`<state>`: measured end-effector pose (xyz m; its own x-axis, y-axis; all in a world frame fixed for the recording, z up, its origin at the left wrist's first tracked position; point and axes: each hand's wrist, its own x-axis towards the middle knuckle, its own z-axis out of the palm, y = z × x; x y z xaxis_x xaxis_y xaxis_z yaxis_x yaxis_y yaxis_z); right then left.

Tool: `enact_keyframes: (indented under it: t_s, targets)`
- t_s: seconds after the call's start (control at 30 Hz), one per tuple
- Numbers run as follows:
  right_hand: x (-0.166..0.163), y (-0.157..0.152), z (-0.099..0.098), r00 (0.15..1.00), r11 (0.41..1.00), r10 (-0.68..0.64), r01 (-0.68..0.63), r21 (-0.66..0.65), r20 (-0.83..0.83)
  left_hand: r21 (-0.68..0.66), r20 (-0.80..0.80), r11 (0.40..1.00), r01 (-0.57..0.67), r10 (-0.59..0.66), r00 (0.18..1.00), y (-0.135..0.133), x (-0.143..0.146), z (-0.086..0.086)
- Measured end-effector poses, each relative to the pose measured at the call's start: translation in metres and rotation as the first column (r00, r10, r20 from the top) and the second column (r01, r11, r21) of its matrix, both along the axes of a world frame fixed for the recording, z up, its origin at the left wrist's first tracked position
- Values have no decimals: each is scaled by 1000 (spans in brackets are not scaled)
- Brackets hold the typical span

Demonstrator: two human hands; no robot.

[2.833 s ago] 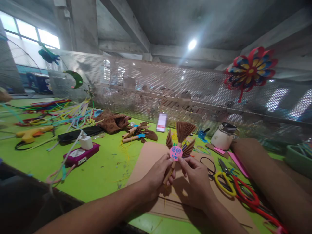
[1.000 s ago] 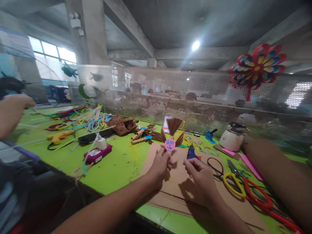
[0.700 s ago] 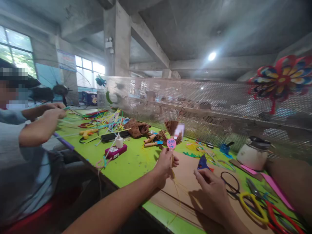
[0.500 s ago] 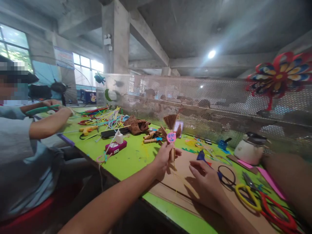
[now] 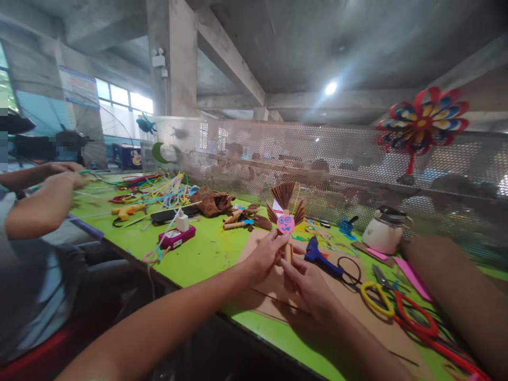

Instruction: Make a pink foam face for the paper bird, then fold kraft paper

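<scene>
Both my hands hold a small paper craft figure (image 5: 286,214) upright over a brown cardboard sheet (image 5: 349,312). It has a round pink face with blue marks and brown pleated paper fans above and beside the face. My left hand (image 5: 265,256) pinches its stick just below the face. My right hand (image 5: 307,283) grips the lower end of the stick with closed fingers. A blue glue gun (image 5: 319,255) lies on the cardboard just right of my hands.
Yellow scissors (image 5: 377,296) and red scissors (image 5: 416,317) lie at the right beside a brown paper roll (image 5: 456,286). A white pot (image 5: 383,233) stands by the mesh screen. Coloured strips (image 5: 159,190), a pink box with a charger (image 5: 177,235) and brown fans (image 5: 242,217) litter the green table (image 5: 198,259). Another person (image 5: 35,222) works at left.
My right hand let go of the figure and hovered open over the cardboard, then came back and closed on the stick. My view swung left and back toward the right.
</scene>
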<state>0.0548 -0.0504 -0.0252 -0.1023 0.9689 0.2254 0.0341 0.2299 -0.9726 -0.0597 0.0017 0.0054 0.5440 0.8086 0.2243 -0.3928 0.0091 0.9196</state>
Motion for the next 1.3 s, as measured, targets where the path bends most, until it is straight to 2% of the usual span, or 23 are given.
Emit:
enact_keyframes:
  t_s: [0.13, 0.3, 0.4, 0.5, 0.67, 0.93, 1.07, 1.17, 1.3]
  targets:
    - [-2, -4, 3, 1000, 1000, -14, 13, 17, 19, -50, 55, 999, 7, -5, 998, -1, 6, 11]
    - [1, -1, 1, 1000, 1000, -9, 9, 20, -20, -110, 176, 993, -46, 65, 982, 13, 22, 20]
    - [7, 2, 2, 995, 997, -68, 70, 30, -75, -113, 179, 992, -58, 78, 981, 23, 28, 14]
    - [11, 8, -2, 980, 992, -122, 120, -22, -158, -57, 127, 998, -34, 41, 991, 24, 30, 3]
    - [8, 10, -11, 981, 984, -163, 155, -82, -105, 3, 55, 999, -37, 37, 998, 12, 26, -3]
    - [6, 11, -26, 989, 994, -103, 98, -58, -104, -99, 90, 994, -39, 48, 995, 3, 21, 5]
    - [3, 7, -29, 981, 991, 11, -36, -128, -193, -140, 140, 988, -61, 81, 987, 2, 20, 9]
    - [1, 4, -30, 960, 976, 105, -150, -159, -260, -134, 165, 990, -33, 55, 985, 3, 20, 8]
    - [0, 3, -27, 978, 988, 57, -84, -129, -202, -143, 191, 990, -5, 32, 981, 3, 20, 7]
